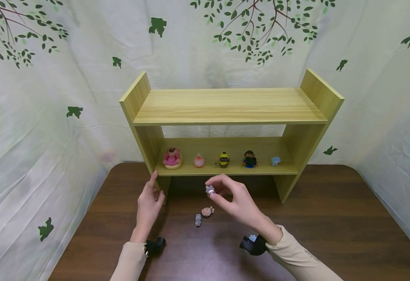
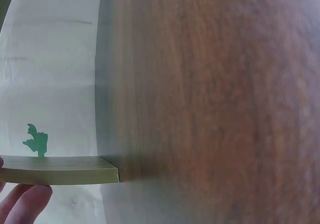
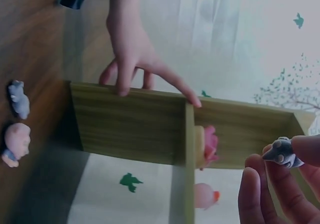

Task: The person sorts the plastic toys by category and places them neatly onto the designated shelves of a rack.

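Observation:
My right hand (image 1: 238, 199) pinches a small grey figurine (image 1: 210, 190) between thumb and fingers, in front of the middle shelf board. In the right wrist view the grey figurine (image 3: 282, 153) shows its rounded ears. My left hand (image 1: 150, 207) grips the front edge of the wooden shelf's left side panel (image 2: 60, 176), with fingers on both faces of it. Its index finger reaches up to the middle board. On the table below lie another grey figurine (image 1: 198, 220) and a pinkish figurine (image 1: 207, 211), side by side.
Along the middle board stand a pink bear figurine (image 1: 172, 158), a pink duck-like figurine (image 1: 199, 160), a yellow-capped figurine (image 1: 223, 159), a dark-haired figurine (image 1: 249, 159) and a small blue figurine (image 1: 275, 160). The shelf (image 1: 226, 105) stands on a brown table (image 1: 331, 218) before a leaf-patterned cloth.

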The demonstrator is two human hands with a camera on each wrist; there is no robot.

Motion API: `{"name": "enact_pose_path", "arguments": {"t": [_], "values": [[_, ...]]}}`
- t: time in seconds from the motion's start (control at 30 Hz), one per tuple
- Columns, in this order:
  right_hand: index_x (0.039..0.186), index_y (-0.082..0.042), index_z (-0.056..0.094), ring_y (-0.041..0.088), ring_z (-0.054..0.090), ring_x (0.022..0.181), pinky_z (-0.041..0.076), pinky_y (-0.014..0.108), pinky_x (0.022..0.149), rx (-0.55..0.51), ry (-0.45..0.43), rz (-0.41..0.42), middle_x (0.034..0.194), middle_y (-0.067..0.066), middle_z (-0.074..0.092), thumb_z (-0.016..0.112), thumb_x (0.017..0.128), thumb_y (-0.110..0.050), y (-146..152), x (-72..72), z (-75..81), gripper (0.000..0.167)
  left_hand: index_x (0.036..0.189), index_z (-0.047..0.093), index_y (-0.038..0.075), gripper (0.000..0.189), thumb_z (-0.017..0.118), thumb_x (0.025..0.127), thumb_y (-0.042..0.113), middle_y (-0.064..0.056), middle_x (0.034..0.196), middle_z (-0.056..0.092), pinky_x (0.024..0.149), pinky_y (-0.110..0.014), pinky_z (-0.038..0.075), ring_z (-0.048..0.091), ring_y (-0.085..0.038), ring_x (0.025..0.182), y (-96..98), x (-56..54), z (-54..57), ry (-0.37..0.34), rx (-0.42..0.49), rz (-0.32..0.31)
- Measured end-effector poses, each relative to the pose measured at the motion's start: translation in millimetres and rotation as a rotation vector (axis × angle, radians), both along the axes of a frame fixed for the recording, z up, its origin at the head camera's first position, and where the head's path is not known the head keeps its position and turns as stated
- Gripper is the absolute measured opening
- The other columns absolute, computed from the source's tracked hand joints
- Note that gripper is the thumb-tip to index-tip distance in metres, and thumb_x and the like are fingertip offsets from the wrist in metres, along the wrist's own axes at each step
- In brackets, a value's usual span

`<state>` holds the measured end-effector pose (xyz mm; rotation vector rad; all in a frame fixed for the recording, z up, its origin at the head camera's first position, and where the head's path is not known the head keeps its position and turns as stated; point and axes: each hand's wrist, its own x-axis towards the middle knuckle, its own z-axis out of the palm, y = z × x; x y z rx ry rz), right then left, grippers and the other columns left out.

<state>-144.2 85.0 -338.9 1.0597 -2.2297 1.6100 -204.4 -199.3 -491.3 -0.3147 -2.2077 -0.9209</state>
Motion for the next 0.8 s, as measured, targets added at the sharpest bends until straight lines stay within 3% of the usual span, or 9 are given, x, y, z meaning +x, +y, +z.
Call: {"name": "enact_pose_path", "arguments": {"t": [0.47, 0.7, 0.8], "values": [[0.106, 0.005, 0.059, 0.022, 0.062, 0.082, 0.053, 0.035, 0.074, -0.024, 0.035, 0.010, 0.093, 0.015, 0.064, 0.061, 0.086, 0.010, -4.0, -8.3, 21.6, 0.021, 0.146, 0.036, 0.019, 0.081, 0.063, 0.077, -0.015, -0.017, 0.100, 0.057, 0.053, -0.038, 0.049, 0.063, -0.031, 0.076, 0.1, -0.4, -1.2, 0.012, -0.001, 0.017], [0.112, -0.005, 0.060, 0.016, 0.061, 0.089, 0.052, 0.032, 0.077, -0.040, 0.034, 0.015, 0.097, 0.003, 0.064, 0.062, 0.090, -0.001, -3.2, -29.8, 8.4, 0.022, 0.146, 0.037, 0.019, 0.080, 0.063, 0.077, -0.014, -0.018, 0.103, 0.058, 0.053, -0.038, 0.050, 0.064, -0.031, 0.075, 0.3, -1.3, -1.7, 0.015, 0.002, 0.022], [0.112, -0.006, 0.060, 0.016, 0.061, 0.091, 0.052, 0.033, 0.076, -0.052, 0.058, 0.026, 0.100, 0.002, 0.064, 0.062, 0.091, -0.003, -3.3, -34.4, 10.7, 0.021, 0.146, 0.037, 0.019, 0.081, 0.063, 0.077, -0.014, -0.019, 0.104, 0.058, 0.053, -0.038, 0.050, 0.064, -0.031, 0.076, 0.3, -1.6, -1.9, 0.015, 0.001, 0.019]]}}
